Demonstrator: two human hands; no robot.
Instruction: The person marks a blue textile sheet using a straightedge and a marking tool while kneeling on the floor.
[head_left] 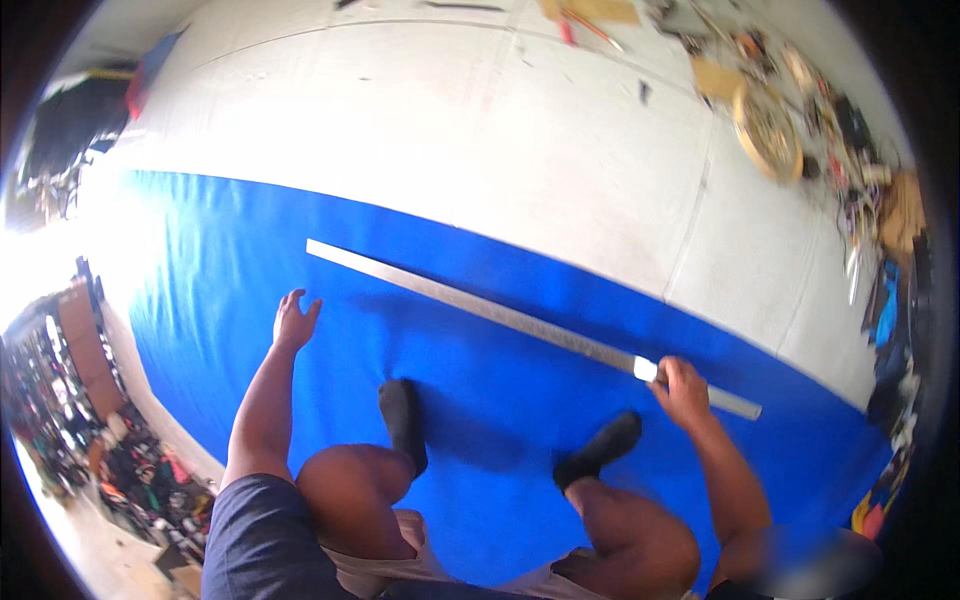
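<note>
A long, straight silver ruler runs slantwise above a wide blue sheet. Its far end lies to the left, its near end to the right. My right hand has its fingers wrapped round the ruler near the right end, and a short piece sticks out beyond the hand. The ruler casts a shadow on the sheet. My left hand holds nothing; its fingers are apart over the sheet, below the ruler's left end and not touching it.
My feet in black socks stand on the sheet. Beyond it is a pale floor with seam lines. A round yellowish reel and assorted clutter line the right side. Piled small items and a brown board are at the left.
</note>
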